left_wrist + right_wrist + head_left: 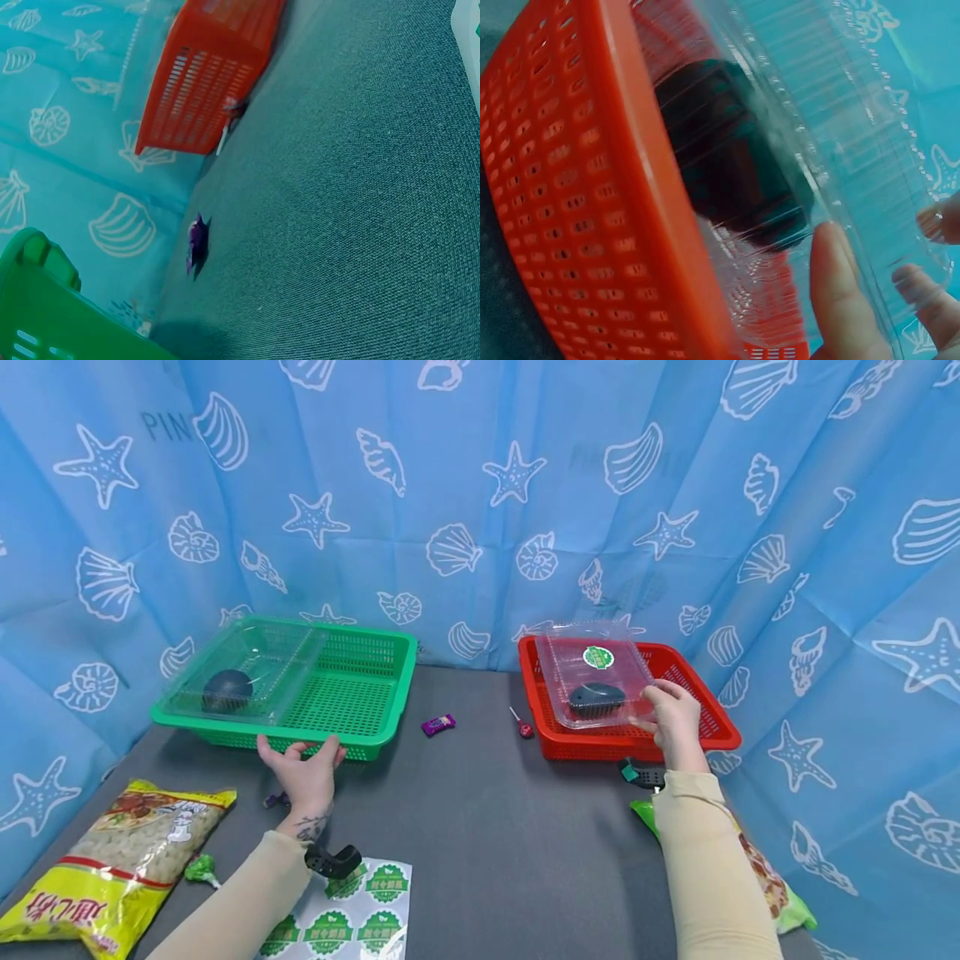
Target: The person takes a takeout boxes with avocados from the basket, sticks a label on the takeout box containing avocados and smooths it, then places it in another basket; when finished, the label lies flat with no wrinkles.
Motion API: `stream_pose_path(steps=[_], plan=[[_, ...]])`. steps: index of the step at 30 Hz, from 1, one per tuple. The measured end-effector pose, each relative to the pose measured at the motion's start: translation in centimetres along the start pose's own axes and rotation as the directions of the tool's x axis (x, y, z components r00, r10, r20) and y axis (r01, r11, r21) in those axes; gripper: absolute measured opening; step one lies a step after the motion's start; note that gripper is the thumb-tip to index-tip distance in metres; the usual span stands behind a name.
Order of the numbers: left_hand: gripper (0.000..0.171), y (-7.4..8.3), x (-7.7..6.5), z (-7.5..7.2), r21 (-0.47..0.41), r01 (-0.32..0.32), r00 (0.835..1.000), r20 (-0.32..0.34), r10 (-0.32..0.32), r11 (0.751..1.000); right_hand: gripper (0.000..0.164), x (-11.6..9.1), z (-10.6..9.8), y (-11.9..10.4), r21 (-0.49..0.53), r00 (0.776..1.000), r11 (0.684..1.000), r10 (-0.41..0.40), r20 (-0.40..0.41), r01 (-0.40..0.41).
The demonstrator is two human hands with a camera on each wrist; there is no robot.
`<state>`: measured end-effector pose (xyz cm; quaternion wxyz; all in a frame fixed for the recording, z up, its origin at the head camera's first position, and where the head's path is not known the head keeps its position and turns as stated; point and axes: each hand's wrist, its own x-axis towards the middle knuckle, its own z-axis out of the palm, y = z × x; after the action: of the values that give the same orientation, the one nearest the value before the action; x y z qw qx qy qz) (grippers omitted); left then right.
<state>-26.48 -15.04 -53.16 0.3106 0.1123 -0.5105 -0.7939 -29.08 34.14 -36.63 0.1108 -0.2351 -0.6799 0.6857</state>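
My right hand (672,714) pinches the near right edge of a clear plastic box (555,668) in the red basket (570,747). In the right wrist view, the thumb lies on one side of the box's edge and fingers on the other. A dark brush (596,697) shows through the plastic, and a round green sticker (598,657) is on the box. With spread fingers, my left hand (302,781) touches the front side of the green basket (360,739), just under its rim. That basket holds another clear box (277,643) with a dark rounded thing (227,691) inside.
Between the baskets lie a purple wrapped candy (438,724) and a red lollipop (522,725). At left are a yellow pasta bag (127,860) and a green lollipop (201,869). A sticker sheet (375,918) lies by the left forearm. The right sleeve partly hides another bag (780,893).
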Motion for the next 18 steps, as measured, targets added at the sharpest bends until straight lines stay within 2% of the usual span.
stream_pose_path(steps=[2, 7, 11, 18], plan=[[0.106, 0.0, 0.0, 0.0, 0.000, 0.000, 1.000, -0.001, 0.000, 1.000, 0.042, 0.5, 0.0, 0.4, -0.038, 1.000, 0.999, 0.009, -0.015, -0.009], [0.106, 0.1, -0.1, 0.1, -0.005, -0.004, 1.000, 0.003, 0.004, 1.000, 0.047, -0.2, 0.3, 0.2, -0.061, 0.999, 0.997, 0.036, -0.031, -0.038], [0.106, 0.4, -0.2, 0.2, -0.005, -0.005, 1.000, -0.001, 0.005, 1.000, 0.050, -0.5, 0.7, 0.0, -0.080, 0.999, 0.996, 0.040, 0.003, -0.040], [0.106, 0.4, -0.2, 0.2, 0.002, -0.006, 1.000, -0.006, 0.006, 1.000, 0.051, -0.2, 1.0, 0.2, -0.199, 0.998, 0.979, 0.055, 0.013, -0.051]])
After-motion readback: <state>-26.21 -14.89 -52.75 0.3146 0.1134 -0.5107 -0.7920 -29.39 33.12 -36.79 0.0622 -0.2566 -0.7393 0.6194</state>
